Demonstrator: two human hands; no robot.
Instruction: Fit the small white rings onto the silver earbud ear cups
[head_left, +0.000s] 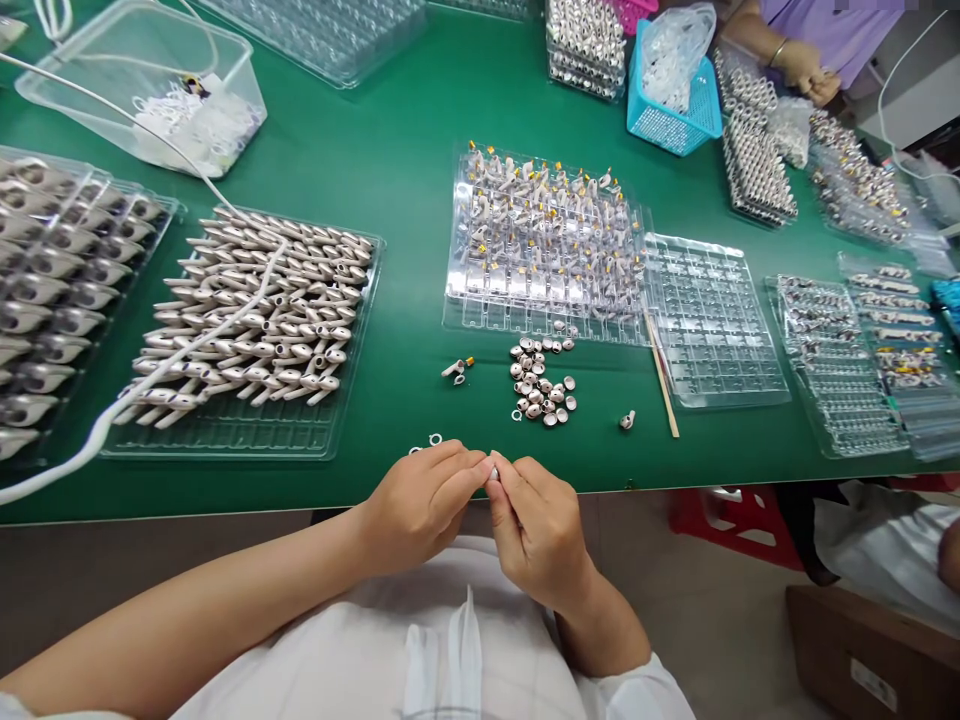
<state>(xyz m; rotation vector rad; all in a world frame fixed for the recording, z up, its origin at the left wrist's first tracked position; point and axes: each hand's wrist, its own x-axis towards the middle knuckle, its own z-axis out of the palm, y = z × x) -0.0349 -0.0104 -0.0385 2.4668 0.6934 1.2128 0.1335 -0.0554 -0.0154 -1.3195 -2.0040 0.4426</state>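
Close to my body at the table's front edge, my left hand (pixel 424 505) and my right hand (pixel 544 530) meet fingertip to fingertip. Both are closed in a pinch on a small silver piece (pixel 494 474), mostly covered by the fingers. Just beyond them lies a loose pile of small silver oval caps (pixel 534 385). A white ring (pixel 435 439) rests by my left knuckles. Farther up sits a small silver part with a yellow tip (pixel 457 368). To the right of the pile is a single silver cap with a short stem (pixel 627 420).
Past the pile stands a clear tray of yellow-tipped parts (pixel 547 225), beside another clear tray (pixel 712 320) and a wooden stick (pixel 661 378). Left are a tray of silver shells (pixel 255 310), a white cable (pixel 172 362) and a plastic bin (pixel 244 90). A co-worker's hands (pixel 806 70) are at upper right.
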